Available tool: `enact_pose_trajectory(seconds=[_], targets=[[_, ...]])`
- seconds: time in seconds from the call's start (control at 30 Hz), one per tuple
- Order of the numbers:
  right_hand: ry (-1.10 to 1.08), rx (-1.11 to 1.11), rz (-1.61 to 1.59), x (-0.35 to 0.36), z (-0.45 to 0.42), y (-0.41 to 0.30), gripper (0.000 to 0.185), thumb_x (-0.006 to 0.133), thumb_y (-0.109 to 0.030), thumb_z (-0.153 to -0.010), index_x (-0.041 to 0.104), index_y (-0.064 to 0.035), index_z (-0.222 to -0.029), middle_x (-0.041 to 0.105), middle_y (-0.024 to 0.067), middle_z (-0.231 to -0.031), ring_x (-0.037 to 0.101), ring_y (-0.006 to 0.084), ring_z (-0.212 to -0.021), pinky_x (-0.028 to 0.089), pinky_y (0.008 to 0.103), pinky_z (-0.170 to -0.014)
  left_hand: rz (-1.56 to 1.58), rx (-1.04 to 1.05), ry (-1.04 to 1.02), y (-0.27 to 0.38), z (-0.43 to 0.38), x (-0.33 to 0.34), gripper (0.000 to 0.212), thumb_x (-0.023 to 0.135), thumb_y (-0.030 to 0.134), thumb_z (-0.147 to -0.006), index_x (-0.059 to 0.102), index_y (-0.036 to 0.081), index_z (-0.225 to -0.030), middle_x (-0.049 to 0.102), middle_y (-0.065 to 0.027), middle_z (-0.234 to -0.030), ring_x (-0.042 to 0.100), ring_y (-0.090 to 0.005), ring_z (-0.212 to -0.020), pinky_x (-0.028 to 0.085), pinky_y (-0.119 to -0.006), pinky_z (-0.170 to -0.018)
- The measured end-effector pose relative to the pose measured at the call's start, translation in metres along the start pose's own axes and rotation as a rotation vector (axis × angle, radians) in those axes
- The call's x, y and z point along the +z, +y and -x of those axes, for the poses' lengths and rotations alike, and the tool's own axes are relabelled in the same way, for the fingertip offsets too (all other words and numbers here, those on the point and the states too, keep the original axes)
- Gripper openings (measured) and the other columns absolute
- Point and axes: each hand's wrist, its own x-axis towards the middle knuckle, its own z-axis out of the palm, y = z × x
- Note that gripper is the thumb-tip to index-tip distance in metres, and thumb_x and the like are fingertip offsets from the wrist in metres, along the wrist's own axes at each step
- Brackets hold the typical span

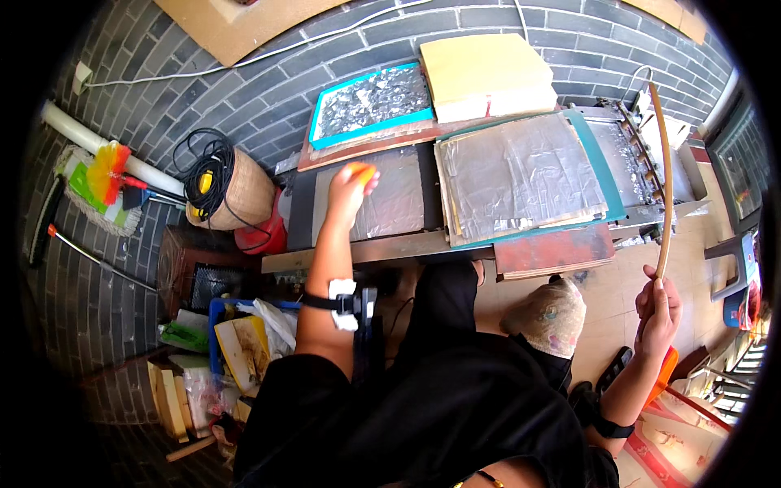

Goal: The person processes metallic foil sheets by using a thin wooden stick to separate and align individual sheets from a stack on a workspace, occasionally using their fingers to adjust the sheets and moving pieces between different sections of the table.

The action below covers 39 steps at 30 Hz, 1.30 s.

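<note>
My left hand (345, 198) pinches a small orange object (364, 174), mostly covered by the fingers, so its kind is unclear. Below that hand a thin, shiny greyish sheet (390, 204) lies on a dark board (431, 183). At the right, my right hand (659, 308) grips the lower end of a long, slightly curved wooden stick (665, 177), its far tip pointing toward the wall. Between the hands lies a stack of wrinkled silvery-grey sheets (525, 177) with papers showing at its edges, on a green mat (610, 201).
A blue-rimmed tray (314, 131) of silvery flakes stands beside a thick yellow paper stack (485, 58) by the brick wall. A metal machine (622, 155) adjoins the table's right. Left are a basket (244, 189) with black cable, a red bucket (259, 238) and a mop (125, 219).
</note>
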Motion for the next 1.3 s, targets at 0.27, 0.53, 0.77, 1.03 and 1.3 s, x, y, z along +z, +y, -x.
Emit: enact_pose_trajectory(seconds=[0.27,0.53,0.77,1.03,1.3], targets=[[0.097,0.043,0.001,-0.017,0.018,-0.005,0.027,0.048,-0.016,-0.095,0.061,0.0054,-0.105,0.040,-0.0055,-0.059,0.032,0.0026,-0.047,0.023,0.0178,-0.043,-0.135,0.128,0.196,-0.049,0.054,-0.026,0.010,0.057,0.013,-0.089,0.060,0.004,-0.093,0.065,-0.0040,-0.085,0.055,-0.0089,-0.069,0.042,-0.021,-0.061],[0.046,0.149,0.195,-0.018,0.027,-0.006,0.020,0.053,-0.011,-0.092,0.065,-0.0007,-0.102,0.048,-0.0056,-0.060,0.040,0.0021,-0.052,0.031,0.0184,-0.047,-0.076,0.184,0.345,-0.064,0.046,-0.029,0.012,0.061,0.015,-0.086,0.061,0.003,-0.089,0.063,-0.0035,-0.081,0.054,-0.0096,-0.068,0.043,-0.022,-0.062],[0.071,0.151,0.102,-0.031,0.032,-0.002,0.022,0.049,-0.012,-0.093,0.063,0.0011,-0.105,0.049,-0.0034,-0.063,0.041,0.0023,-0.052,0.032,0.0169,-0.047,-0.188,0.189,0.305,-0.060,0.042,-0.026,0.012,0.056,0.015,-0.088,0.061,0.004,-0.086,0.061,-0.0001,-0.077,0.047,-0.0067,-0.062,0.036,-0.021,-0.056],[0.198,-0.022,0.506,-0.100,-0.038,0.013,0.017,0.052,-0.009,-0.089,0.058,0.0030,-0.099,0.057,0.0049,-0.066,0.053,0.0097,-0.053,0.045,0.0251,-0.049,-0.281,0.192,0.353,-0.057,0.045,-0.022,0.012,0.055,0.013,-0.089,0.062,0.004,-0.086,0.062,0.0006,-0.076,0.046,-0.0058,-0.059,0.033,-0.021,-0.051],[0.381,0.044,1.597,-0.189,-0.153,-0.019,0.019,0.053,-0.019,-0.083,0.067,-0.0070,-0.088,0.065,0.0185,-0.083,0.062,0.0361,-0.080,0.051,0.0434,-0.071,-0.280,0.210,0.359,-0.063,0.041,-0.026,0.012,0.056,0.014,-0.088,0.062,0.003,-0.087,0.063,-0.0003,-0.077,0.047,-0.0058,-0.059,0.033,-0.021,-0.050]])
